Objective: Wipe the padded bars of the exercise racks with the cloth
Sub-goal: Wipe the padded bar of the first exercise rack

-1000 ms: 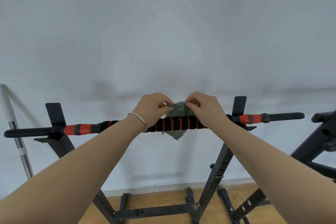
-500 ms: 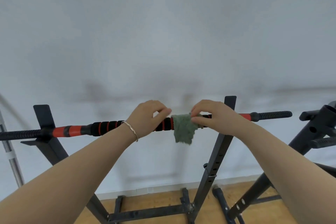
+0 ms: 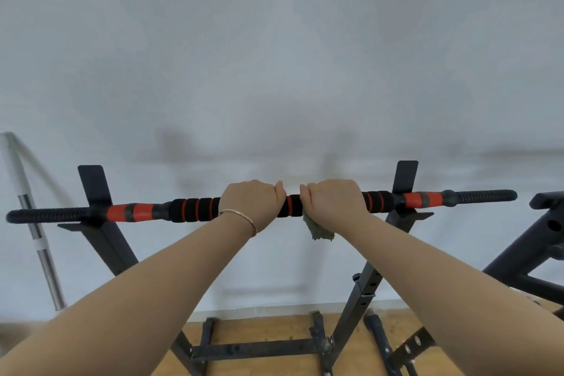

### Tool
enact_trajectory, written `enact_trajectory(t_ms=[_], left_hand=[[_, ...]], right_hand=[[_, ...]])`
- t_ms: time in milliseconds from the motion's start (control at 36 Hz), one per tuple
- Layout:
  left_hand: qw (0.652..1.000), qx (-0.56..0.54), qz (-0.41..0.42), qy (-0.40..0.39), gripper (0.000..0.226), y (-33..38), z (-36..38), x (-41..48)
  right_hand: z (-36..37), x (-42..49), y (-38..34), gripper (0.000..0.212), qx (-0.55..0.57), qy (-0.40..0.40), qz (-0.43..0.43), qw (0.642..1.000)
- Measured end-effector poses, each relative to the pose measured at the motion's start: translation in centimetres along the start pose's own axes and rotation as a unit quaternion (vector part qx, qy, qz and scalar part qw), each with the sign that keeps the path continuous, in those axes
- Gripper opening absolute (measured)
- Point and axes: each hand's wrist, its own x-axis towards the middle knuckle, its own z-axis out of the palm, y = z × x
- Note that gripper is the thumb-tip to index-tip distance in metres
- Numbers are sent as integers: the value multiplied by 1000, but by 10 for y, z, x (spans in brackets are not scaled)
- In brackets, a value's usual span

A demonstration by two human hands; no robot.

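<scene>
A black and orange padded bar (image 3: pixel 195 210) lies across a black rack (image 3: pixel 105 233) in front of a white wall. My left hand (image 3: pixel 251 206) grips the bar near its middle, a thin bracelet on the wrist. Just to its right, my right hand (image 3: pixel 334 203) is wrapped round the bar with the green cloth (image 3: pixel 320 230) under it. Only a corner of the cloth hangs out below the hand; the rest is hidden.
A silver barbell (image 3: pixel 33 223) leans on the wall at far left. Another black rack (image 3: pixel 531 256) stands at the right edge. The rack's base bars (image 3: pixel 259 348) lie on the wooden floor below.
Both hands went from pinching the cloth spread over the bar to closing round the bar. The cloth is now bunched under my right hand.
</scene>
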Motion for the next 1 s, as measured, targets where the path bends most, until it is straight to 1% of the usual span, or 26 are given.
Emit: enact_trajectory(t_ms=[28,83,111,139,167,194,222,250,278,333,361,417,444,472,528,611,639,694,750,778,806,861,889,944,972,1000], left_hand=[[999,34,24,23,43,1,9,-2],[996,53,41,59,50,-1,18,-10],[995,37,42,81,73,0,24,-12],[992,52,52,98,81,0,26,-12],[993,66,35,89,64,1,27,-12],[994,70,26,75,40,1,22,-15],[997,53,16,57,40,0,15,-12],[998,27,25,53,44,-3,9,-9],[999,-2,35,26,41,-5,9,-3],[998,-26,24,-45,22,-7,4,4],[996,-48,17,-79,19,-10,2,9],[981,-133,-21,-140,60,-13,-3,12],[976,-156,-30,-150,68,-13,-2,13],[981,-132,-15,-140,62,-11,-2,14],[994,-55,27,-88,37,-9,0,13],[999,-23,22,-13,29,-11,7,6],[1000,-2,29,10,21,-8,9,2],[997,44,36,49,12,-4,17,-6],[994,-28,25,105,20,-3,20,-11],[991,-12,23,131,19,-5,22,-12],[994,6,24,109,11,-5,23,-13],[996,35,53,70,29,-7,25,-11],[997,11,65,47,30,-8,21,-8],[997,-40,61,-31,8,-13,8,0],[994,-68,50,-76,13,-16,3,5],[988,-92,39,-115,27,-18,-3,8]], right_hand=[[-1,6,3,41,11,-34,-9,999],[-11,21,9,39,136,-148,43,979],[-18,26,11,38,187,-198,66,960],[-20,28,12,38,213,-215,68,951],[-21,28,10,38,208,-219,56,952],[-18,25,10,41,177,-200,42,963],[-11,19,8,45,127,-147,36,980],[-3,9,5,51,76,-62,35,995],[3,-2,0,57,44,7,37,998],[15,-22,-7,57,59,120,44,990],[19,-25,-8,53,85,156,46,983],[24,-24,-7,48,76,200,49,976],[22,-22,-7,46,64,205,49,975],[19,-19,-6,44,58,200,48,977],[15,-14,-5,38,24,163,45,985],[6,-4,-2,33,-39,19,23,999],[2,2,1,27,-26,-23,0,999],[-7,16,6,30,61,-106,20,992],[-14,23,8,34,105,-165,32,980],[-13,21,8,35,95,-157,30,983],[-8,16,8,35,67,-113,35,991],[3,-4,0,30,5,-14,28,999],[11,-13,-3,27,-21,48,20,998],[19,-23,-6,29,14,144,37,989],[19,-23,-7,32,33,176,41,983],[17,-22,-6,32,29,195,40,979]])
